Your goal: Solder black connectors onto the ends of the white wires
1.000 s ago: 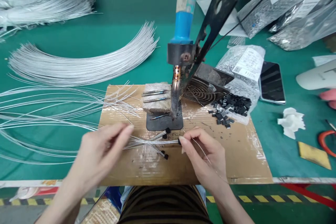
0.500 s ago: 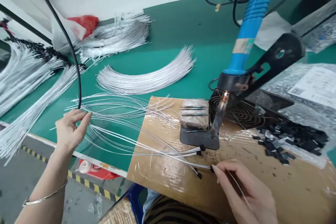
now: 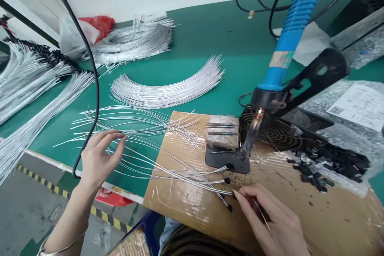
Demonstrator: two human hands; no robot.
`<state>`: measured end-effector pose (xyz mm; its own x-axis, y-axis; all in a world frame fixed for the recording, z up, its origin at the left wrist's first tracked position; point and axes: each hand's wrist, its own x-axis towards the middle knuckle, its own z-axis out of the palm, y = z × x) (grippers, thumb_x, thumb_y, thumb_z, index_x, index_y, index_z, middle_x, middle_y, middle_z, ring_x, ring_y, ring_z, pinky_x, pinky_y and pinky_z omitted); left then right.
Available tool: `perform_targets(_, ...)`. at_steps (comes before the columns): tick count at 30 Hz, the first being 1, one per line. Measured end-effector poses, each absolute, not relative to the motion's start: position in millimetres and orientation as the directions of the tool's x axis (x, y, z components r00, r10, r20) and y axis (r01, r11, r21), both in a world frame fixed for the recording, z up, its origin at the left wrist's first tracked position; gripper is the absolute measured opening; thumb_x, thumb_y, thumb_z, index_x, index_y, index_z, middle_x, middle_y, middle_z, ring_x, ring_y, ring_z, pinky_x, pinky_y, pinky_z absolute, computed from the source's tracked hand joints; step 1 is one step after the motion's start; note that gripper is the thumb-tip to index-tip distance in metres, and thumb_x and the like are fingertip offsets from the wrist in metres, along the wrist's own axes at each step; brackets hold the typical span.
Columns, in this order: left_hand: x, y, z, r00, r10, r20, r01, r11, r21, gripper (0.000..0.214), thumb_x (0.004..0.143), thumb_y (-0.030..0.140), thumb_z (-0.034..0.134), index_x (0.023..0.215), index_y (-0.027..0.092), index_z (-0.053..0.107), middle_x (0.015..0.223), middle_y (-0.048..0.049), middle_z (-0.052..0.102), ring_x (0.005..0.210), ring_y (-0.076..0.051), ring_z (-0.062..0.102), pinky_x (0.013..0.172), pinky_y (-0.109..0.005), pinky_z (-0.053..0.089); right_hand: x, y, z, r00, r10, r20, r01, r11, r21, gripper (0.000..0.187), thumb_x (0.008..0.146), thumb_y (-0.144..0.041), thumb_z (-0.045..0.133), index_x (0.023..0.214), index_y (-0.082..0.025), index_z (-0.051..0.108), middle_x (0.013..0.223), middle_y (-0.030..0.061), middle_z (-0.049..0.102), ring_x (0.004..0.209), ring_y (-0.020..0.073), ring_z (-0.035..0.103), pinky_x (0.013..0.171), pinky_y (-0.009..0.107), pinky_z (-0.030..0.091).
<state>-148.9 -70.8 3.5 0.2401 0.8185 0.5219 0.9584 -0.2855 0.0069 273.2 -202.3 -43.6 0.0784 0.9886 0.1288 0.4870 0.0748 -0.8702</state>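
Note:
My right hand [image 3: 270, 216] pinches a small black connector [image 3: 233, 194] at the end of white wires [image 3: 192, 183], low over the cardboard. A thin silvery strand [image 3: 264, 220], perhaps solder wire, runs through the same hand. My left hand [image 3: 100, 158] hovers over the loose white wires at the left, thumb and forefinger curved with a small gap and nothing visible between them. Other wires ending in black connectors [image 3: 227, 181] lie beside the right hand. A blue-handled soldering iron [image 3: 285, 44] is held in a stand, tip pointing down.
Below the iron are a metal plate [image 3: 214, 161] and a block with spare tips [image 3: 222, 138]. Black connector pieces [image 3: 339, 164] are heaped at right. A wire bundle [image 3: 171, 92] lies behind on the green mat [image 3: 198, 40]. A black cable [image 3: 94, 72] hangs by my left hand.
My left hand has moved right and slightly down. My right hand has shifted a little left, the connector still pinched. The view has tilted slightly.

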Motion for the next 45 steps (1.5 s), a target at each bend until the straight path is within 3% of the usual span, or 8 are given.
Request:
perform_targets(7, -88, -36, 5, 0.569, 0.732, 0.376, 0.805, -0.588, -0.074, 0.019, 0.107, 0.013, 0.061, 0.120, 0.018, 0.075, 0.116, -0.0126, 0.079, 0.101, -0.027, 0.073, 0.090, -0.041, 0.059, 271, -206, -36, 0.190, 0.980, 0.058, 0.458, -0.036, -0.888, 0.024, 0.106, -0.043, 0.066, 0.091, -0.026, 0.073, 0.082, -0.0006, 0.071, 0.066, 0.0154, 0.063, 0.068, 0.023, 0.053)
perform_targets(14, -70, -12, -2, 0.710, 0.636, 0.302, 0.701, -0.680, -0.214, 0.029, 0.104, 0.004, 0.055, 0.120, 0.014, 0.076, 0.112, -0.0174, 0.077, 0.091, -0.031, 0.067, 0.076, -0.045, 0.054, 273, -207, -36, 0.223, 0.974, -0.034, 0.402, -0.124, -0.907, 0.025, 0.105, -0.047, 0.067, 0.091, -0.027, 0.074, 0.079, -0.0017, 0.068, 0.067, 0.0151, 0.060, 0.067, 0.022, 0.051)
perform_targets(22, -67, -3, -3, 0.780, 0.553, 0.293, 0.624, -0.723, -0.295, 0.026, 0.102, 0.003, 0.057, 0.115, 0.014, 0.077, 0.106, -0.0156, 0.080, 0.089, -0.029, 0.066, 0.074, -0.042, 0.052, 271, -206, -32, 0.230, 0.972, -0.036, 0.384, -0.124, -0.915, 0.026, 0.104, -0.047, 0.067, 0.089, -0.028, 0.073, 0.076, -0.0034, 0.065, 0.064, 0.0145, 0.056, 0.066, 0.021, 0.050)
perform_targets(29, -73, -4, 6, 0.786, 0.491, 0.376, 0.608, -0.726, -0.323, 0.025, 0.101, 0.003, 0.061, 0.117, 0.016, 0.075, 0.108, -0.0144, 0.084, 0.088, -0.028, 0.070, 0.079, -0.044, 0.056, 270, -204, -30, 0.242, 0.970, -0.014, 0.407, -0.115, -0.906, 0.027, 0.104, -0.046, 0.067, 0.086, -0.027, 0.072, 0.072, -0.0030, 0.064, 0.061, 0.0154, 0.057, 0.065, 0.023, 0.051)
perform_targets(36, -76, -8, 11, 0.769, 0.458, 0.446, 0.614, -0.724, -0.315, 0.030, 0.097, 0.002, 0.068, 0.125, 0.014, 0.073, 0.107, -0.0135, 0.087, 0.091, -0.028, 0.077, 0.083, -0.044, 0.061, 269, -206, -32, 0.247, 0.969, 0.002, 0.407, -0.102, -0.908, 0.026, 0.104, -0.046, 0.067, 0.087, -0.028, 0.073, 0.073, -0.0042, 0.064, 0.061, 0.0142, 0.056, 0.066, 0.021, 0.050)
perform_targets(45, -75, -13, 12, 0.756, 0.460, 0.466, 0.608, -0.758, -0.238, 0.025, 0.099, 0.001, 0.065, 0.116, 0.016, 0.074, 0.099, -0.0104, 0.086, 0.090, -0.026, 0.081, 0.087, -0.042, 0.063, 271, -208, -30, 0.266, 0.963, 0.043, 0.431, -0.079, -0.899, 0.030, 0.104, -0.047, 0.068, 0.086, -0.025, 0.075, 0.069, -0.0017, 0.064, 0.059, 0.0152, 0.058, 0.063, 0.023, 0.052)
